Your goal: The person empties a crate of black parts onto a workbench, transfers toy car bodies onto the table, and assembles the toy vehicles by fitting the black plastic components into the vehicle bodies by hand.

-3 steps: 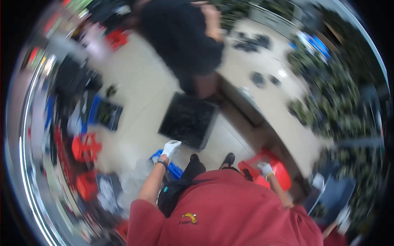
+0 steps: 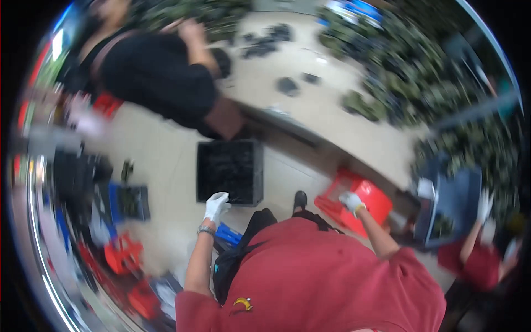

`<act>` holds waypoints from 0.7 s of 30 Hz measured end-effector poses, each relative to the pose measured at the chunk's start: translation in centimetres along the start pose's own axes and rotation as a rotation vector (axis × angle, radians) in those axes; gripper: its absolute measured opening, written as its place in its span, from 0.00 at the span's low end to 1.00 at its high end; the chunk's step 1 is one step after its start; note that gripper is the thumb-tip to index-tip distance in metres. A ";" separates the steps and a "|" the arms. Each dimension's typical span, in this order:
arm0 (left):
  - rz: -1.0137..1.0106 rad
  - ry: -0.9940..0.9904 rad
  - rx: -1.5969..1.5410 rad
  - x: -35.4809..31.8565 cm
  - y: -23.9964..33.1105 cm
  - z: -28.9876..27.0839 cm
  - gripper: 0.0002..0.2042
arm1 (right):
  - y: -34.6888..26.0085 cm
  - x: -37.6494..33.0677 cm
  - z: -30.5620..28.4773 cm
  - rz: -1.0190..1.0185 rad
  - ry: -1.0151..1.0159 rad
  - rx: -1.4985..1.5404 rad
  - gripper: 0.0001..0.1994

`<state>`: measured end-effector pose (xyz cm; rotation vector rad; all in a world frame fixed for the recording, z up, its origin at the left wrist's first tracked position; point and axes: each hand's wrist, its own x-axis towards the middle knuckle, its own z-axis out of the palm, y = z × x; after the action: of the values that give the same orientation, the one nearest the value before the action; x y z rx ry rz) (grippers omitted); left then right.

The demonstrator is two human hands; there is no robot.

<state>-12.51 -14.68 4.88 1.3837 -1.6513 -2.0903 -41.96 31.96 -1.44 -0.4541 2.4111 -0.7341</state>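
Note:
My left hand, in a white glove, is held out in front of me with loosely bent fingers. It overlaps the near edge of a black plastic crate on the floor, and I see nothing in its grasp. My right hand, also gloved in white, hangs at my right side with fingers partly spread. Beneath it in the view stands a red plastic stool; contact between them cannot be made out. Nothing shows in the right hand either.
A long pale table bears heaps of dark green pieces. Beyond the crate a person in black leans toward it. At right, another person's gloved hand is beside a grey bin. A blue crate lies near my legs.
The view has turned, so the table, black crate and person in black now appear farther left. More of the co-worker at right shows. Both my hands keep much the same pose.

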 end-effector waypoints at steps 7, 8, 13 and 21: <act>-0.162 -0.362 0.561 -15.6 2.0 1.7 0.18 | -1.6 -26.2 11.1 0.075 -0.064 0.484 0.17; -0.141 -0.419 0.557 -13.2 2.2 6.3 0.17 | -0.5 -23.5 8.6 0.164 -0.036 0.572 0.17; -0.050 -0.639 0.592 -3.0 5.9 14.1 0.16 | -6.6 -10.8 1.4 -0.083 0.408 0.353 0.15; -0.023 -0.840 0.659 4.6 11.4 18.5 0.16 | -13.6 6.3 -8.6 -0.046 0.580 -0.425 0.44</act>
<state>-33.03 -8.96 11.24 0.5788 -2.8351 -2.4253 -50.08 21.64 9.82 -0.5145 3.1337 -0.3979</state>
